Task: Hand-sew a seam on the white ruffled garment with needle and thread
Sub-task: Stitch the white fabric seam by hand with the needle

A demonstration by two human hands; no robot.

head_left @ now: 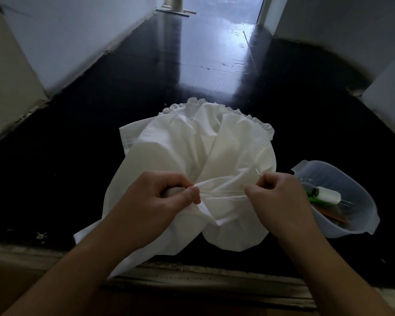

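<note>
The white ruffled garment [198, 151] lies bunched on the dark floor, its ruffled hem at the far side. My left hand [162, 201] pinches a fold of the fabric between thumb and curled fingers. My right hand [281, 199] pinches the needle [257, 172], whose thin shaft sticks up above the fingers. A pale thread [221, 191] runs taut between the two hands, along a stretched edge of the cloth.
A translucent plastic bowl [360, 226] stands on the floor to the right, holding a white thread spool [327, 195], green items and other small tools. White walls close in on both sides. A raised sill [192, 277] runs along the near edge.
</note>
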